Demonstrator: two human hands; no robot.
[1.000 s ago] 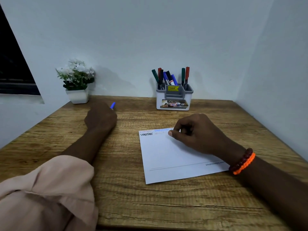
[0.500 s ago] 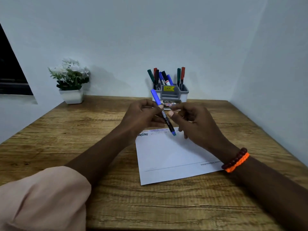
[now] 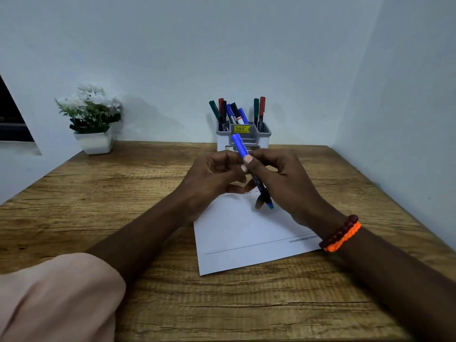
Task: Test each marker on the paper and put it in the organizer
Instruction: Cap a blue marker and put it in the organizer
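Observation:
A blue-capped marker [image 3: 238, 143] with a black barrel is held tilted above the top edge of the white paper [image 3: 246, 238], cap pointing up and away, blue tail end down near the sheet. My right hand [image 3: 288, 183] grips its barrel, thumb pressed just below the cap. My left hand [image 3: 209, 178] meets it from the left, fingers curled, thumb tip against the barrel. Scribbled test marks run along the paper's far edge, partly hidden by my hands. The grey organizer [image 3: 266, 134] stands behind at the wall and holds several markers.
A white pot of white flowers [image 3: 95, 142] sits at the back left of the wooden table [image 3: 123, 193]. Walls close in behind and on the right. A dark window edge shows at far left.
My left hand brought the blue marker from the left side of the table to the middle. My right hand lifted off the paper and now grips the barrel; the marker stands steeper.

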